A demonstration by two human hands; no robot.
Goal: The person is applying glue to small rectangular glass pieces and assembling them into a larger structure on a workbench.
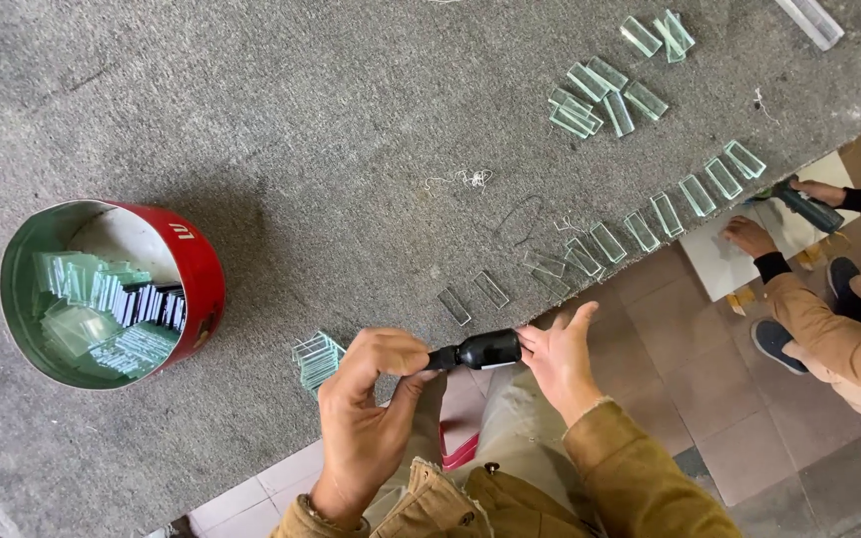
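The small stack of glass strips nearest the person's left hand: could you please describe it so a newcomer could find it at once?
Start at the round red tin on the grey table. Right of it, at the table edge just above the left hand, stands the stack. Unlike the strips lying singly along the edge, these are piled together.

Your left hand [366, 399] is curled with the back toward you, thumb and fingers [406, 351] pinched together at the tips, wrist bent and forearm coming up from below in a tan sleeve. Your right hand [558, 357] lies open and flat, fingers spread and pointing away, its tan-sleeved forearm angling in from the lower right.
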